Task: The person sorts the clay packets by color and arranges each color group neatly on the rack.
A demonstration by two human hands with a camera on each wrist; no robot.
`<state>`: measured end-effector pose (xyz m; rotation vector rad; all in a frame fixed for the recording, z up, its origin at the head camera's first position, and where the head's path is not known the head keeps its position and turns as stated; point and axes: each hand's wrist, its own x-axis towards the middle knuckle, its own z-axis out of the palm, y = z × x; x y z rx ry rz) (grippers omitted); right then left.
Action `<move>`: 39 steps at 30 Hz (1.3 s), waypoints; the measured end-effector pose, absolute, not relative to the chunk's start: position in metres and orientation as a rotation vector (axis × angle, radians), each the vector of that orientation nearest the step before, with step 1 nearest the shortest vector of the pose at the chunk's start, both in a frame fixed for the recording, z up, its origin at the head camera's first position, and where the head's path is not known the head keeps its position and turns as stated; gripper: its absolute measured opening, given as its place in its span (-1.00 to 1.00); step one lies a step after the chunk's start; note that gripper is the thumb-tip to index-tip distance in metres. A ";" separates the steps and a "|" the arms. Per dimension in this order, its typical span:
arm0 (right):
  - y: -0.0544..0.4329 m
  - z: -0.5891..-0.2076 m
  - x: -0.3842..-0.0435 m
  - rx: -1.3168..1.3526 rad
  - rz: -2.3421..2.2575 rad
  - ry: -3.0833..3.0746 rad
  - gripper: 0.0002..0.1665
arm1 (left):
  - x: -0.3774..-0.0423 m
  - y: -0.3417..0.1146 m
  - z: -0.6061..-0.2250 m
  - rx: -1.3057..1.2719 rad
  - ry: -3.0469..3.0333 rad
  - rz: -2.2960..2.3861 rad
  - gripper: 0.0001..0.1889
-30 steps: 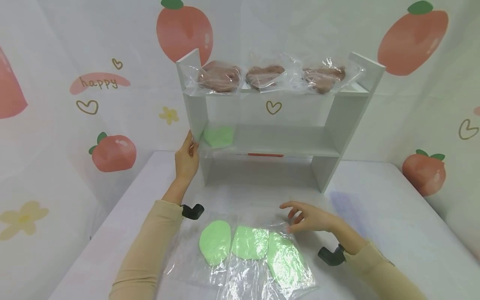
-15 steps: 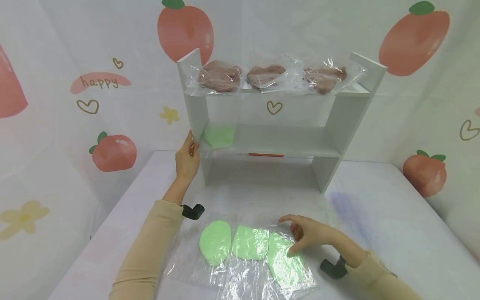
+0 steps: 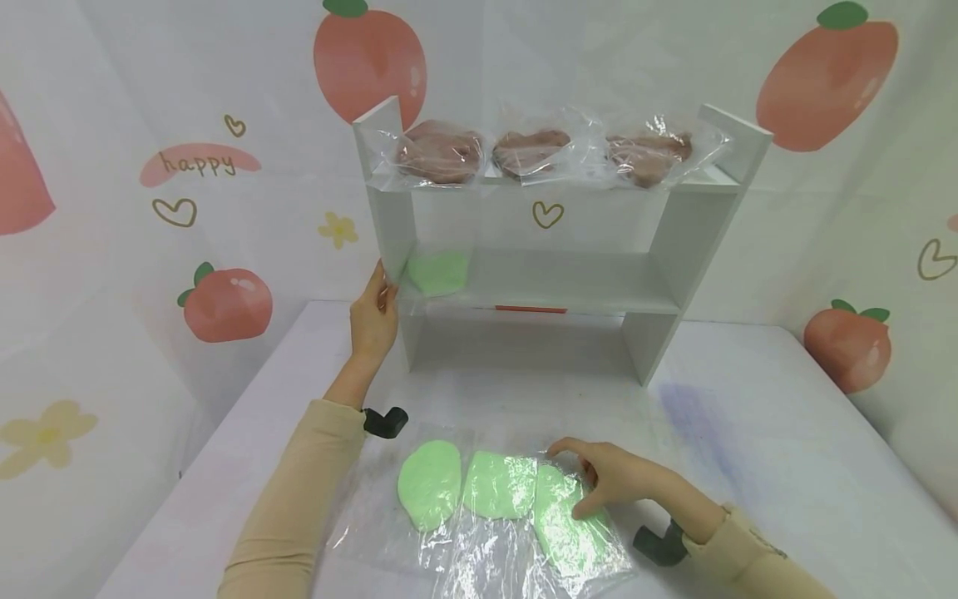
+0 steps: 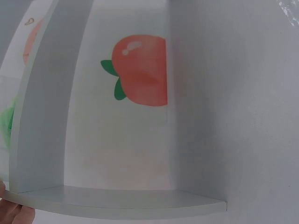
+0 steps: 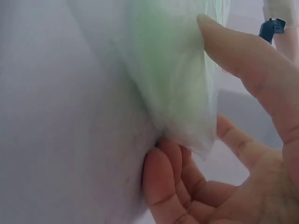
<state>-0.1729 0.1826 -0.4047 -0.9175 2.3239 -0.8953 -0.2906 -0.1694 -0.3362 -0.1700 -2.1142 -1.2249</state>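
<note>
A white shelf unit (image 3: 696,241) stands at the back of the table. My left hand (image 3: 372,320) grips the front edge of its left side panel; in the left wrist view only some fingers (image 4: 16,213) show. Three clear plastic bags with flat green pieces lie in front: the left one (image 3: 430,487), the middle one (image 3: 499,491) and the right one (image 3: 561,532). My right hand (image 3: 617,478) arches over the right bag, thumb and fingers spread apart. In the right wrist view the thumb touches the bag (image 5: 173,79) and bent fingers lie beside its edge.
Three bagged brown pieces, left (image 3: 441,152), middle (image 3: 530,154) and right (image 3: 649,158), lie on the top board. Another bagged green piece (image 3: 438,273) lies at the left of the middle board. A fruit-printed cloth (image 3: 599,50) hangs behind.
My right hand has come down and nearer onto the right bag, its thumb moving over the green piece. The left hand stays on the shelf panel.
</note>
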 end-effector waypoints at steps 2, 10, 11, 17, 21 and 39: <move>0.182 -0.404 -0.172 -0.938 -0.898 2.311 -0.18 | -0.291 -0.169 -0.336 -0.170 -2.112 -1.224 -0.51; 0.181 -0.403 -0.171 -1.016 -0.891 2.316 -0.21 | -0.290 -0.169 -0.335 -0.172 -2.105 -1.240 -0.50; 0.181 -0.403 -0.172 -1.028 -0.908 2.299 -0.22 | -0.290 -0.169 -0.336 -0.173 -2.105 -1.243 -0.51; 0.186 -0.408 -0.177 -1.081 -1.000 2.216 -0.28 | -0.290 -0.169 -0.335 -0.175 -2.117 -1.210 -0.52; 0.191 -0.411 -0.182 -1.082 -1.045 2.227 -0.39 | -0.290 -0.169 -0.334 -0.177 -2.114 -1.198 -0.53; 0.210 -0.399 -0.195 -0.858 -1.278 2.469 -0.42 | -0.290 -0.169 -0.336 -0.155 -2.134 -1.218 -0.52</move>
